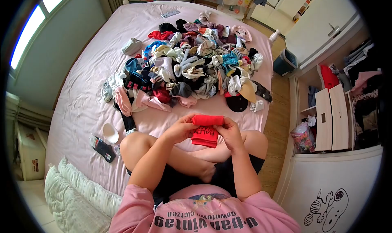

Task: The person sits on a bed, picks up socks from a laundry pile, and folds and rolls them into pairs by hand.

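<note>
Between my two hands, above my crossed legs, is a pair of red socks [205, 139] with dark lettering, its upper part rolled or folded over. My left hand [183, 128] grips the left end of the fold, thumb and fingers pinched on the cloth. At the other end, my right hand [229, 132] pinches the red fabric in the same way. Beyond my hands a large heap of socks and small clothes [188, 65] in many colours covers the middle of the bed. Pink pieces [151, 101] lie at the heap's near edge.
The bed [81, 98] has a pink sheet. By my left knee are a white cup-shaped pad [110, 133] and a dark packaged item [103, 149]. Pillows [77, 192] lie at lower left. An open wardrobe [326, 114] and a bin [285, 62] stand to the right.
</note>
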`<state>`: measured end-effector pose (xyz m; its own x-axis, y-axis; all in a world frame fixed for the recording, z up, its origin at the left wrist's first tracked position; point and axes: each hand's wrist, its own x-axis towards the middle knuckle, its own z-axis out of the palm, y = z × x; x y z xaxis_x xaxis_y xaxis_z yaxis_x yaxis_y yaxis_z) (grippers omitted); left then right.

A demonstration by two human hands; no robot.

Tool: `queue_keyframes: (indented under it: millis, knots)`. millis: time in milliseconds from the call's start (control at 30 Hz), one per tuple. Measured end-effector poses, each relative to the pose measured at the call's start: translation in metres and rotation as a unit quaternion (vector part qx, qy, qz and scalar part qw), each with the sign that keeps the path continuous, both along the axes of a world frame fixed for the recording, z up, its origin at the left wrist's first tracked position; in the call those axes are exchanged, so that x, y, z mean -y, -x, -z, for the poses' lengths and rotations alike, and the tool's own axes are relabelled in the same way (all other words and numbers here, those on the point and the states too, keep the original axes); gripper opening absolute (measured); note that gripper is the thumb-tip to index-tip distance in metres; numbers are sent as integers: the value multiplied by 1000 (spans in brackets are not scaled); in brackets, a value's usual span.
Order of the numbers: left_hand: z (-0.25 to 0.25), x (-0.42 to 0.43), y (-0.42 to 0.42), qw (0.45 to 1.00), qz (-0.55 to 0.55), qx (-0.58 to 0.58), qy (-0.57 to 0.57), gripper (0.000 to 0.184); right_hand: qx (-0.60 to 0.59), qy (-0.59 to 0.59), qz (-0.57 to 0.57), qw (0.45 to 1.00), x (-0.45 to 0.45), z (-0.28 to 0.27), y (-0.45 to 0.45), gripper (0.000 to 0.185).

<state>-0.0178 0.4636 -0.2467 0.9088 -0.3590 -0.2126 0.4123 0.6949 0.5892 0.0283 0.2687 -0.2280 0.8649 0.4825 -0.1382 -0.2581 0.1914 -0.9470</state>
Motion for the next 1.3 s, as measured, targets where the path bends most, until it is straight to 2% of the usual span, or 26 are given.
queue_keyframes:
  millis: [133, 233, 333, 433, 500, 600, 700, 800, 967, 1300]
  knots:
    - [-7, -6, 2, 999, 47, 2, 15, 34, 78, 37, -4, 996, 1, -8, 0, 22]
    - [-14, -10, 0, 993, 88, -6, 76, 37, 158, 66, -21, 985, 2, -12, -3, 23]
    - [-17, -5, 2, 996, 70, -33, 43, 38, 203, 101, -26, 974, 1, -13, -3, 24]
    - [-11, 0, 4, 996, 82, -17, -43, 42, 233, 123, -38, 964, -1, -14, -2, 25]
    - [-10, -2, 4, 993, 101, -8, -59, 42, 251, 123, -54, 959, -1, -12, -2, 27]
    - [-7, 0, 3, 994, 83, 1, -77, 41, 207, 65, -29, 976, 1, 16, -2, 32]
    - [-7, 4, 2, 997, 12, -7, -75, 41, -9, -43, 25, 999, -5, 3, 4, 36]
    - [-6, 3, -1, 998, -54, -10, -36, 40, -172, -113, 7, 979, -4, -13, 6, 40]
    - [-9, 2, -2, 995, -82, -38, 33, 36, -117, -87, -13, 989, -10, -4, 15, 43]
    - [-1, 6, -1, 991, -82, -6, -105, 38, -33, -68, 39, 996, -18, 6, 18, 33]
